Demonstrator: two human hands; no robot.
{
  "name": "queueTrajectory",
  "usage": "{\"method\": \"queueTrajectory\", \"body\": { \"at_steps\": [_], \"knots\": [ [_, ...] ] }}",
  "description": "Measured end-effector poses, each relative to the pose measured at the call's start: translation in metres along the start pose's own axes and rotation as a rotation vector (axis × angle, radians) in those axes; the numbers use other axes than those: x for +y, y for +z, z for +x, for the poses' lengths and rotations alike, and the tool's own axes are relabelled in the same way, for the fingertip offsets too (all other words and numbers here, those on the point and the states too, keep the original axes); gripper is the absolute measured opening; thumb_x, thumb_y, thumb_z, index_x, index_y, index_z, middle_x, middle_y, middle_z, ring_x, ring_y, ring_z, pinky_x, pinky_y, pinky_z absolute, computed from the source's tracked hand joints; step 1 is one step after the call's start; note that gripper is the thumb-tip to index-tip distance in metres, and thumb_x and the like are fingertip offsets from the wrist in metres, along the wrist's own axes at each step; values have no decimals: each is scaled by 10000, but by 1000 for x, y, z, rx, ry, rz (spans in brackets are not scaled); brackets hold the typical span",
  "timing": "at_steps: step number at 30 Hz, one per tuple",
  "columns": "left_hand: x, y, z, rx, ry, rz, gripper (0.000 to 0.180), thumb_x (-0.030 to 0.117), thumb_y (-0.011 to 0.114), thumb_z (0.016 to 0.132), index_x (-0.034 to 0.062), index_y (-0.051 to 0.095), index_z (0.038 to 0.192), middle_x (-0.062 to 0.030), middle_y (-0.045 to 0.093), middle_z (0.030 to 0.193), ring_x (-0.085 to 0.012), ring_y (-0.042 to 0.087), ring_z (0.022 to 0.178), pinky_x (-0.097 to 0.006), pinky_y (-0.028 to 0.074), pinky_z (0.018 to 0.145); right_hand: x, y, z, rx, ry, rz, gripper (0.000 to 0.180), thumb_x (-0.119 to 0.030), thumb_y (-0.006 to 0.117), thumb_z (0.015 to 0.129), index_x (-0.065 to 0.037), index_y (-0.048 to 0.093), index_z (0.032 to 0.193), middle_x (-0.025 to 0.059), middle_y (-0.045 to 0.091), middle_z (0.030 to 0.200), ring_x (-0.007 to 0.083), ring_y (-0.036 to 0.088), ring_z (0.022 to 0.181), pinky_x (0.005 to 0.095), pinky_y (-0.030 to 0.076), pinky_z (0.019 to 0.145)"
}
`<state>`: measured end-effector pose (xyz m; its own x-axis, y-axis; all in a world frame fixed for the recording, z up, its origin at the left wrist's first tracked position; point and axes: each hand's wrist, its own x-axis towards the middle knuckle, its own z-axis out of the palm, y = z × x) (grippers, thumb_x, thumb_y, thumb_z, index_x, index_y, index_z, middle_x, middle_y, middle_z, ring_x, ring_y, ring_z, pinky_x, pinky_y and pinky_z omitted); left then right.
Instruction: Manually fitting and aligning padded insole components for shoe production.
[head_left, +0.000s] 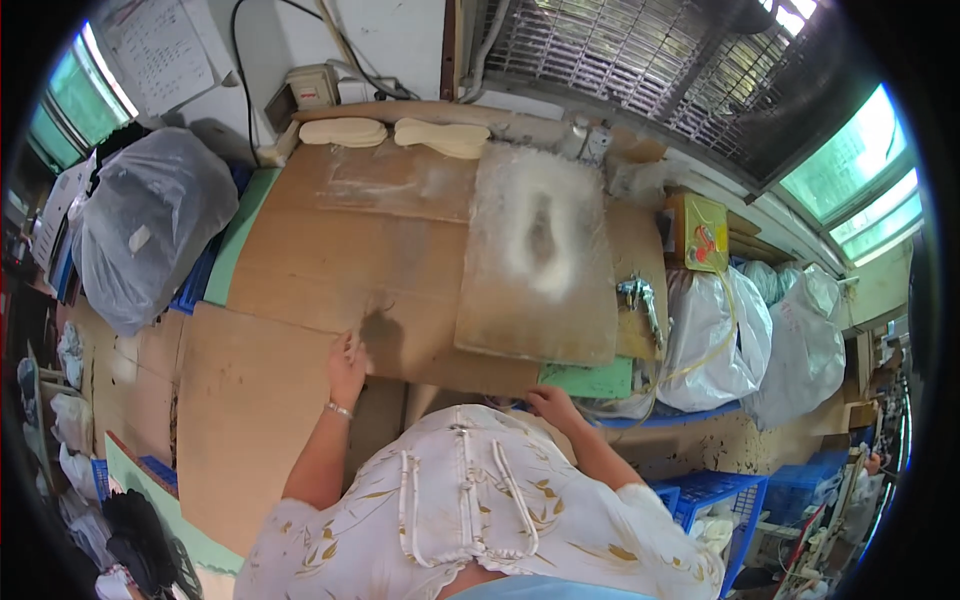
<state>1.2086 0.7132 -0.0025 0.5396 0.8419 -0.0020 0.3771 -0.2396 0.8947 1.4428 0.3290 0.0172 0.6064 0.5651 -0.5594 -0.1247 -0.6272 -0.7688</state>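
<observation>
My left hand (347,370) is raised over the front part of the cardboard-covered table (390,270), its fingers drawn together. Whatever lies between those fingertips is too small to make out, and a dark shadow falls beside them. At the table's front edge, my right hand (553,404) is curled near a green board (590,379); its fingertips are partly hidden. Ahead of it lies a cardboard sheet (500,320) with a whitish, sprayed-looking ring around a darker long shape. A metal spray gun (640,300) rests to the right of that sheet.
Two stacks of pale insoles (343,132) (441,138) lie along the back edge. A yellow tin (699,232) and white plastic bags (712,335) stand right, with a hose among them. A large grey bag (150,225) stands left. Blue crates (722,515) are low right.
</observation>
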Motion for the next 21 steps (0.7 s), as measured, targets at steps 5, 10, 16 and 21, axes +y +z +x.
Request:
{"method": "queueTrajectory", "body": {
  "at_steps": [5,10,16,21],
  "knots": [
    [100,102,117,-190,-299,-248,498,338,629,939,-7,558,1291,-99,644,1117,-180,628,902,-303,524,808,21,-48,4,108,168,207,296,-182,592,959,42,660,1142,109,715,929,143,664,747,268,540,640],
    [117,187,264,-347,-516,-379,484,397,611,941,66,553,1290,-45,619,1037,-161,582,894,-318,508,813,29,-61,11,197,203,381,325,-184,586,932,39,650,1160,101,714,929,166,683,764,270,533,627],
    [130,272,405,-357,-650,-510,630,454,656,891,77,467,1360,-87,492,1280,-257,532,1063,-381,508,861,74,-40,-41,385,335,175,293,-175,571,914,62,682,1045,130,714,857,160,689,665,280,542,597],
    [144,304,501,-166,-639,-461,531,419,627,899,92,524,1305,-118,530,1279,-304,586,985,-435,532,729,65,15,-102,473,596,179,264,-156,560,908,72,694,919,132,704,780,161,682,645,278,534,571]
  ]
}}
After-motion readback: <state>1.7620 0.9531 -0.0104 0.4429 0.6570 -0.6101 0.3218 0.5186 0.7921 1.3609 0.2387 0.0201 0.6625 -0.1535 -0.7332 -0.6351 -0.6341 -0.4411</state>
